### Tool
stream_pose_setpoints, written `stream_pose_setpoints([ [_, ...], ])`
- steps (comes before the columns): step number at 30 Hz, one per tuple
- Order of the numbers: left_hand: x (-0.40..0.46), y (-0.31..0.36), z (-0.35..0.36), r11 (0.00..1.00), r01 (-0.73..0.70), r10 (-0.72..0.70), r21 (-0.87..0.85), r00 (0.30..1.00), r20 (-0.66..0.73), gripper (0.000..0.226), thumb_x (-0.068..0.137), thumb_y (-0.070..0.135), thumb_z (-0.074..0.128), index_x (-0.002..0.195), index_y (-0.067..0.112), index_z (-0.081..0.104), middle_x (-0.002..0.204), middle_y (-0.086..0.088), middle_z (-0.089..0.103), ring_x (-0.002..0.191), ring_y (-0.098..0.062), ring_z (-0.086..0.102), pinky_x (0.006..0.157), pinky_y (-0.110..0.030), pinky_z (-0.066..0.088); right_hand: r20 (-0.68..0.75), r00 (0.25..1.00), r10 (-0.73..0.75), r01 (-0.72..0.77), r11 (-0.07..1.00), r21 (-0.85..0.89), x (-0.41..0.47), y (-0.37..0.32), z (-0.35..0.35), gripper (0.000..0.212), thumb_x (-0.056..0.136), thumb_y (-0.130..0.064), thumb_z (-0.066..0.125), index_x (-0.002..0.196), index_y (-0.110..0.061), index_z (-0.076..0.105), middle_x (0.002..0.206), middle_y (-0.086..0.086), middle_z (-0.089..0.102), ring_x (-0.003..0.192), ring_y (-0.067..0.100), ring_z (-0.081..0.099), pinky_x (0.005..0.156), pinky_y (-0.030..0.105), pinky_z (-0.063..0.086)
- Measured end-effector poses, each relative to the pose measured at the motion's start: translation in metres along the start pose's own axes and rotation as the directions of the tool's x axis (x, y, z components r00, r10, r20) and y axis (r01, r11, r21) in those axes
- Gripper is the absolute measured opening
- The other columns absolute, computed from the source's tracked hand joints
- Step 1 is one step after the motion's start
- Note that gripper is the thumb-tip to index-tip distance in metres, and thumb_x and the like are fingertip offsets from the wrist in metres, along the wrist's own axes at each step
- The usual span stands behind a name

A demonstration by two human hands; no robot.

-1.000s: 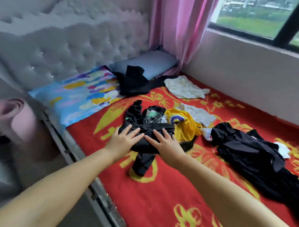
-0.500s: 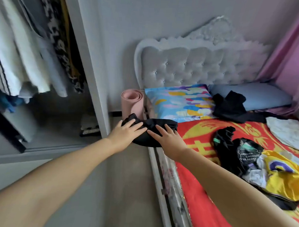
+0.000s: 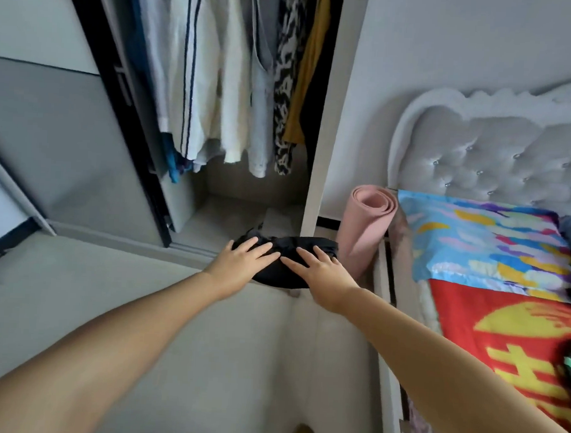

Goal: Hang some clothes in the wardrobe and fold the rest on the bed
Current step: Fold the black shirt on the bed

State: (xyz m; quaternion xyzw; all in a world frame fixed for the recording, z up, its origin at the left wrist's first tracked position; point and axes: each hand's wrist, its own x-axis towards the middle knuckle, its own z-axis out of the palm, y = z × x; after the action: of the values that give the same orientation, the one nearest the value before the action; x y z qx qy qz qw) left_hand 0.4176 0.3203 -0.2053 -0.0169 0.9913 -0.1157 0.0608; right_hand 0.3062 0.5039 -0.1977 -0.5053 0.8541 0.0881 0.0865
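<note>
Both hands are flat on top of a folded black garment (image 3: 288, 262), the left hand (image 3: 243, 263) and right hand (image 3: 321, 272) with fingers spread across it. Thumbs are tucked out of sight, probably underneath, so it looks carried like a tray to keep the fold from flopping open. It hangs in the air right in front of the open wardrobe (image 3: 232, 194), below the hanging clothes (image 3: 224, 82). Can't tell what the garment is. The bed (image 3: 502, 324) is cut off at right.
</note>
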Motion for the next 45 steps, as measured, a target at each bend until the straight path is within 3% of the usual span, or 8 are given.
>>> stream_pose_setpoints([
  [11, 0.112, -0.119, 0.063, 0.988, 0.144, -0.141, -0.058, 0.989, 0.045, 0.086, 0.087, -0.008, 0.044, 0.153, 0.03, 0.003, 0.161, 0.004, 0.006, 0.147, -0.025, 0.005, 0.11, -0.04, 0.032, 0.051, 0.988, -0.144, 0.145, 0.989, -0.009, 0.199, 0.037, -0.006, 0.094, 0.091, 0.004, 0.051, 0.15, -0.04, -0.007, 0.161, 0.001, -0.003, 0.147, 0.034, -0.003, 0.118, 0.052, 0.016],
  [21, 0.245, -0.193, 0.117, 0.959, 0.195, -0.153, -0.207, 0.967, 0.204, 0.079, 0.092, -0.005, 0.038, 0.153, 0.032, 0.003, 0.161, 0.004, 0.001, 0.148, -0.023, 0.003, 0.113, -0.041, 0.026, 0.208, 0.959, -0.192, 0.19, 0.981, 0.029, 0.359, 0.103, 0.012, 0.085, 0.096, -0.01, 0.051, 0.15, -0.042, -0.007, 0.162, -0.001, -0.003, 0.148, 0.03, -0.001, 0.118, 0.05, 0.014],
  [25, 0.291, -0.225, 0.149, 0.961, 0.166, -0.118, -0.223, 0.97, 0.214, 0.077, 0.093, -0.002, 0.04, 0.153, 0.031, 0.004, 0.161, 0.004, 0.002, 0.148, -0.023, 0.004, 0.111, -0.039, 0.028, 0.219, 0.969, -0.116, 0.114, 0.993, 0.021, 0.409, 0.11, 0.026, 0.082, 0.097, -0.014, 0.048, 0.151, -0.039, -0.008, 0.162, 0.002, -0.001, 0.148, 0.029, 0.002, 0.119, 0.045, 0.014],
  [32, 0.382, -0.268, 0.23, 0.965, 0.093, -0.041, -0.243, 0.977, 0.211, 0.075, 0.094, 0.001, 0.042, 0.153, 0.032, 0.006, 0.161, 0.004, 0.006, 0.148, -0.024, 0.008, 0.105, -0.04, 0.038, 0.219, 0.974, 0.067, -0.082, 0.995, 0.064, 0.5, 0.123, 0.08, 0.088, 0.091, -0.002, 0.048, 0.152, -0.039, -0.004, 0.161, 0.002, 0.003, 0.148, 0.029, 0.005, 0.116, 0.046, 0.021],
  [35, 0.437, -0.272, 0.279, 0.965, 0.062, -0.019, -0.253, 0.985, 0.172, 0.074, 0.093, 0.004, 0.041, 0.153, 0.032, 0.008, 0.161, 0.001, 0.01, 0.147, -0.025, 0.011, 0.107, -0.043, 0.036, 0.224, 0.966, 0.126, -0.141, 0.989, 0.051, 0.547, 0.15, 0.121, 0.085, 0.092, -0.01, 0.051, 0.152, -0.04, -0.001, 0.161, 0.002, 0.005, 0.147, 0.029, 0.005, 0.114, 0.047, 0.023],
  [39, 0.529, -0.266, 0.349, 0.975, 0.019, 0.009, -0.223, 0.992, 0.126, 0.088, 0.091, 0.008, 0.052, 0.152, 0.032, -0.008, 0.162, -0.003, -0.002, 0.147, -0.029, 0.007, 0.114, -0.046, 0.024, 0.079, 0.967, 0.244, -0.243, 0.97, -0.019, 0.607, 0.202, 0.189, 0.085, 0.09, -0.027, 0.058, 0.152, -0.039, 0.001, 0.16, 0.003, 0.008, 0.146, 0.028, 0.007, 0.115, 0.048, 0.018],
  [42, 0.596, -0.257, 0.393, 0.982, -0.024, 0.022, -0.189, 1.0, -0.012, 0.082, 0.093, 0.004, 0.041, 0.151, 0.029, -0.011, 0.161, -0.006, -0.007, 0.148, -0.03, -0.001, 0.118, -0.046, 0.017, -0.066, 0.93, 0.362, -0.366, 0.928, -0.066, 0.643, 0.235, 0.238, 0.072, 0.095, -0.014, 0.04, 0.152, -0.039, 0.003, 0.16, 0.003, 0.01, 0.146, 0.03, 0.007, 0.115, 0.051, 0.019],
  [45, 0.655, -0.239, 0.439, 0.978, -0.048, 0.026, -0.203, 0.994, -0.111, 0.077, 0.094, 0.009, 0.038, 0.152, 0.029, -0.009, 0.161, -0.005, -0.008, 0.148, -0.027, -0.006, 0.116, -0.049, 0.012, -0.137, 0.869, 0.475, -0.489, 0.866, -0.104, 0.671, 0.266, 0.287, 0.064, 0.099, -0.021, 0.036, 0.151, -0.04, 0.004, 0.161, 0.004, 0.007, 0.148, 0.031, 0.004, 0.115, 0.057, 0.009],
])
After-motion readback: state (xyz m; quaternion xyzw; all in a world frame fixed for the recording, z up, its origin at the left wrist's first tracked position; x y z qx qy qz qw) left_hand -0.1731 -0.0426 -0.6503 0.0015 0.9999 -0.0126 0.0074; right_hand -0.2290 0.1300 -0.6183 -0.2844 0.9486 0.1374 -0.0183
